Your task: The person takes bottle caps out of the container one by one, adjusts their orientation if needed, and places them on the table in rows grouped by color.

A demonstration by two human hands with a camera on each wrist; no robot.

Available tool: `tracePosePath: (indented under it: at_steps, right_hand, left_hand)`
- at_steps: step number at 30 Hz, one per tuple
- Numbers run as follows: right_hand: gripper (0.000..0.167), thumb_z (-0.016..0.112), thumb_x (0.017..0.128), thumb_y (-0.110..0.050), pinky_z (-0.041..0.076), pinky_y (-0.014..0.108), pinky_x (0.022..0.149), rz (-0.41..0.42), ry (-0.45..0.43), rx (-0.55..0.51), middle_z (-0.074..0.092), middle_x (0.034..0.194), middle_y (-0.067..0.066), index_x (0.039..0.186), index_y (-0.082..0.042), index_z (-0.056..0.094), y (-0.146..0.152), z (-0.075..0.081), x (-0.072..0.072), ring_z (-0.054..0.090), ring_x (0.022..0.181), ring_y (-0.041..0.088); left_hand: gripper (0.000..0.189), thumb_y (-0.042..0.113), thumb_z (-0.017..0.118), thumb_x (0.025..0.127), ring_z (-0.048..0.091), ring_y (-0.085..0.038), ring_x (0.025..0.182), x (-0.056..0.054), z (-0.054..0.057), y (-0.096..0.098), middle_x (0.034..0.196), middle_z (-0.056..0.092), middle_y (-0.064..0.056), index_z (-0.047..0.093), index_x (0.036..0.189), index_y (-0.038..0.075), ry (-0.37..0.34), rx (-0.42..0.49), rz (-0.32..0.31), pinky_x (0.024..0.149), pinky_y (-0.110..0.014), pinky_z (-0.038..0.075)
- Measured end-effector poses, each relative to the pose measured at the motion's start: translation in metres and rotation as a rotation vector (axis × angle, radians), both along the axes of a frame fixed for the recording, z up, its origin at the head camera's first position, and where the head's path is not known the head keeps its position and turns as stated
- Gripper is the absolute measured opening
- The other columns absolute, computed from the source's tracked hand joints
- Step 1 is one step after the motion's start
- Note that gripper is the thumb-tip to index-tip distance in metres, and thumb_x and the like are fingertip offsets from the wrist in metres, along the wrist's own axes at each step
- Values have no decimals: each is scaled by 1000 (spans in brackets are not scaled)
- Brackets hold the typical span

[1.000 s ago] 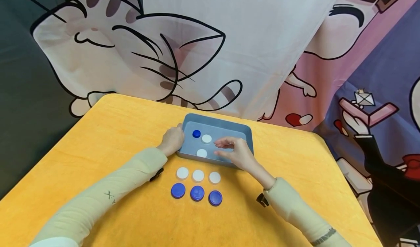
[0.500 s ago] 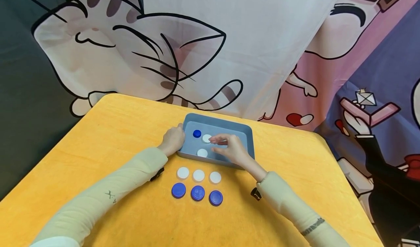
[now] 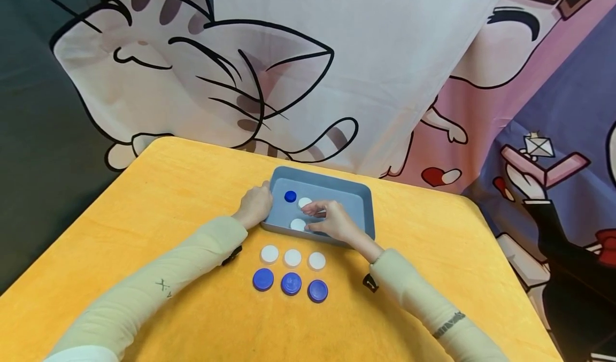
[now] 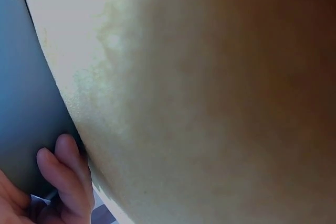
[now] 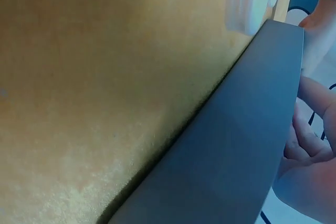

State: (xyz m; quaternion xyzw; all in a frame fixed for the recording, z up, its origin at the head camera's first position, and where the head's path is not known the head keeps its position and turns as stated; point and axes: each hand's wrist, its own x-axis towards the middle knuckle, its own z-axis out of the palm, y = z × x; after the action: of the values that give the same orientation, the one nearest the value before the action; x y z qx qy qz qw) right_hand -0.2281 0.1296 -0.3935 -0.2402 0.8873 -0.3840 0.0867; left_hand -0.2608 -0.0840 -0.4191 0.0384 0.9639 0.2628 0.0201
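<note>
My left hand (image 3: pixel 255 206) grips the left end of a grey-blue tray (image 3: pixel 353 187); in the left wrist view its fingers (image 4: pixel 65 174) lie against the tray's outer wall. Inside the tray are a small blue cap (image 3: pixel 290 196), a white cap (image 3: pixel 303 202) and a nearer white cap (image 3: pixel 297 224). My right hand (image 3: pixel 334 223) reaches over the tray's front rim, thumb and fingers apart. Its fingertips partly cover the farther white cap, and its thumb tip is beside the nearer one. Whether either touches a cap is hard to tell. The tray wall hides the caps in the right wrist view.
In front of the tray, three white caps (image 3: pixel 292 257) form a row on the yellow table (image 3: pixel 192 175). Three larger blue caps (image 3: pixel 291 283) form another row closer to me. A printed cloth (image 3: pixel 385 73) hangs behind the table.
My right hand has moved left and slightly down within the tray, from beside the white caps to over them. My left hand stays at the tray's left end.
</note>
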Motion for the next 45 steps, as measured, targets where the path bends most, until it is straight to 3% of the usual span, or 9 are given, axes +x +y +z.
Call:
tracePosePath:
  at_steps: [9,29,45]
  right_hand:
    - [39,78,75,0,53,35,91,43,1,37,70,109,15,113,1,67,0,-6,-5,66,101,26]
    - [38,76,76,2,52,34,92,150,-8,107,70,111,13,114,-1,68,-5,-13,-14,66,105,26]
    - [34,77,76,1,54,32,88,158,48,178,72,107,11,109,-3,71,-10,-15,-16,68,103,25]
  left_hand:
    - [32,13,37,102,67,-27,73,-1,0,1,84,65,-21,48,126,-7,-10,-14,0,66,-38,56]
    - [34,13,38,102,69,-32,81,-1,0,5,90,67,-24,48,128,-8,16,-31,-6,71,-41,57]
    - [33,13,37,102,68,-30,77,-1,0,3,87,66,-22,48,126,-8,3,-29,9,70,-40,57]
